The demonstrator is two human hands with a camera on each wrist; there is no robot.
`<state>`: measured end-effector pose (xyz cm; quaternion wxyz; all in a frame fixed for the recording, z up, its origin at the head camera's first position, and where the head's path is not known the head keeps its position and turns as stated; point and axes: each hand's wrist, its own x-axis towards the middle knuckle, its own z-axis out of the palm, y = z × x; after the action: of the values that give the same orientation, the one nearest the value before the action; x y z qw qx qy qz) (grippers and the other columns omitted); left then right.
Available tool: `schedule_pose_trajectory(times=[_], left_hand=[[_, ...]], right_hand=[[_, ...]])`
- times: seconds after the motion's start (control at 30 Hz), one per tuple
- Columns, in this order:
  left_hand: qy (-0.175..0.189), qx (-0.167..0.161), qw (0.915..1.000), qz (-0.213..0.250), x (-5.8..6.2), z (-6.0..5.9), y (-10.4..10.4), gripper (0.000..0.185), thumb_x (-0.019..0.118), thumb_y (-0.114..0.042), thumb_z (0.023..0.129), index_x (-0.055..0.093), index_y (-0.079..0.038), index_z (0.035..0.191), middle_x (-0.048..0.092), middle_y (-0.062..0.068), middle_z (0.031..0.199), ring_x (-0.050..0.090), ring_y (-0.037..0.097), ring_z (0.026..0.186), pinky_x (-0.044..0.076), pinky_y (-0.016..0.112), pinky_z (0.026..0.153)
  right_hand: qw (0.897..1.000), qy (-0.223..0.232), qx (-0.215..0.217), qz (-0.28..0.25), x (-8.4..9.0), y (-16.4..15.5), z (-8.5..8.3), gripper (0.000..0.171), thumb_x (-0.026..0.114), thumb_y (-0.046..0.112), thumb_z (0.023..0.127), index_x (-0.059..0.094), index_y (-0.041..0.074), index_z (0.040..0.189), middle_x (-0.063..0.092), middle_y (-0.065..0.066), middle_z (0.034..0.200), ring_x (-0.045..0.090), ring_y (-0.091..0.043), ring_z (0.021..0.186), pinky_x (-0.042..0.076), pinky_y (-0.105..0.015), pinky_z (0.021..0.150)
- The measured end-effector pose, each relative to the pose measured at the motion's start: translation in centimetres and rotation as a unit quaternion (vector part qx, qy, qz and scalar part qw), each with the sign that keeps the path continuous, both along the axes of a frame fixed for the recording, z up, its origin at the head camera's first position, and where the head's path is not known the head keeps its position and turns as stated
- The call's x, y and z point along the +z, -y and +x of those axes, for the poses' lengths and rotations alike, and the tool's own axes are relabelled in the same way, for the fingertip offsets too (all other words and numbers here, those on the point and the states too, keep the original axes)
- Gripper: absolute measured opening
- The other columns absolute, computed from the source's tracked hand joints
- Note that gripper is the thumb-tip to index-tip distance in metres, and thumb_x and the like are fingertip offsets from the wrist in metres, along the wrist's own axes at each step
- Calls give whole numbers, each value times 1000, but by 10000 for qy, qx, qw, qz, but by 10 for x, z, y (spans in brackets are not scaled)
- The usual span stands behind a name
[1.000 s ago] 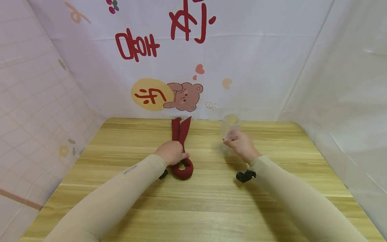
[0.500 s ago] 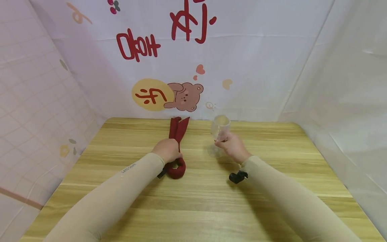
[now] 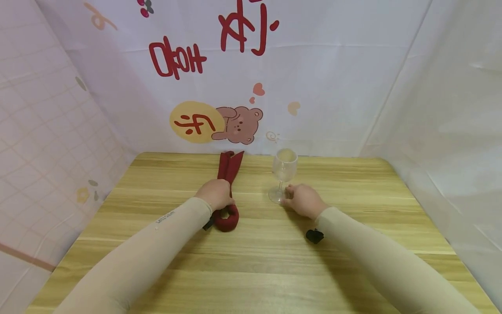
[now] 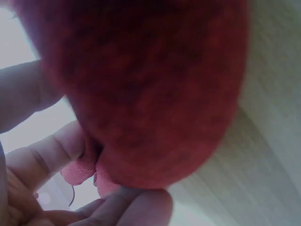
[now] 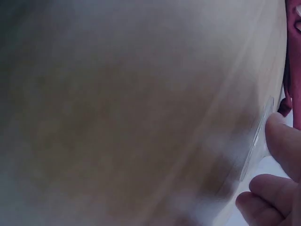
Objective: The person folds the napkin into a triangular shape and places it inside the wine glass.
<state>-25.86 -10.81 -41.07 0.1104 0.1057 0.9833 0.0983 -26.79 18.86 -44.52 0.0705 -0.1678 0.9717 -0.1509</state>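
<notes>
A clear stemmed wine glass point(image 3: 285, 168) stands upright near the back of the wooden table. Beside its foot is my right hand point(image 3: 307, 201), the fingers loosely bent and not round the stem. In the right wrist view, the thumb lies close to the edge of the glass foot point(image 5: 257, 141). My left hand point(image 3: 214, 194) grips a dark red cloth band point(image 3: 226, 223) at its narrow middle. A rounded loop shows in front of the hand, and two pointed ends reach toward the wall. Close up, the thick red fabric point(image 4: 155, 103) fills most of the left wrist view.
The light wooden table point(image 3: 251, 266) ends at a white wall sheet point(image 3: 333, 96) printed with a bear and red characters. More pale sheeting point(image 3: 443, 109) hangs at the sides. A black wrist device point(image 3: 314, 236) sits under the right sleeve.
My right hand brought the wine glass leftward and down to the table, then released it and slipped down beside its foot. The left hand shifted slightly left with the red cloth band.
</notes>
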Motion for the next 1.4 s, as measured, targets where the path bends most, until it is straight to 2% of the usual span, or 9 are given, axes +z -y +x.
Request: schedule_pose_trajectory(times=[0.13,0.27,0.43,0.57,0.67,0.8,0.93,1.13,1.4], left_hand=[[46,-21,10000,-38,3,1,0,23,81,-32,92,74,-13,82,69,-2,77,63,18,74,54,34,76],[153,-102,9997,-159,6,2,0,23,79,-33,93,77,-13,81,69,-3,78,63,16,74,53,33,74],[334,74,9994,-103,6,1,0,24,78,-36,93,75,-15,82,69,-3,76,63,16,73,49,31,68],[309,165,9994,-41,6,-1,1,23,77,-36,93,72,-15,86,69,-1,78,64,17,74,48,31,67],[263,92,9996,-42,6,-3,3,23,79,-34,93,71,-13,88,68,0,81,63,18,76,50,32,70],[263,59,9996,-83,7,-6,4,22,82,-31,92,72,-11,90,68,1,86,62,20,79,54,35,77],[303,204,9993,-54,8,-8,3,21,84,-27,90,72,-9,92,69,3,89,64,22,82,55,37,80],[295,288,9991,-61,7,-8,3,20,85,-19,88,70,-7,95,70,5,91,64,23,83,55,37,80],[143,232,9996,62,7,-7,5,12,78,-9,90,68,-7,97,69,6,88,63,24,82,55,37,79]], right_hand=[[9983,-231,211,492,-3,2,1,53,72,39,100,68,2,138,71,-19,135,69,-42,119,53,-55,106],[9972,-68,230,711,1,5,0,50,68,41,102,70,2,134,74,-17,130,71,-39,116,53,-54,105],[9963,236,97,815,9,6,-3,55,65,42,104,64,1,141,71,-19,134,70,-38,119,53,-54,105],[9939,281,141,1055,14,6,-3,57,63,44,105,63,2,143,69,-19,138,68,-39,124,52,-55,108],[9934,283,182,1094,17,7,-5,46,64,44,104,73,4,126,78,-12,111,73,-30,101,57,-52,98],[9934,297,246,1077,19,8,-7,31,66,41,103,70,12,93,65,1,76,59,-20,73,56,-46,83],[9931,397,234,1074,21,9,-7,31,65,41,104,68,14,89,63,0,74,58,-20,73,55,-45,84],[9923,494,168,1126,21,11,-7,32,65,41,104,74,11,101,70,-2,84,61,-21,79,56,-49,94],[9920,487,145,1159,22,13,-5,31,65,41,104,68,13,90,67,-2,81,60,-21,77,56,-48,89]])
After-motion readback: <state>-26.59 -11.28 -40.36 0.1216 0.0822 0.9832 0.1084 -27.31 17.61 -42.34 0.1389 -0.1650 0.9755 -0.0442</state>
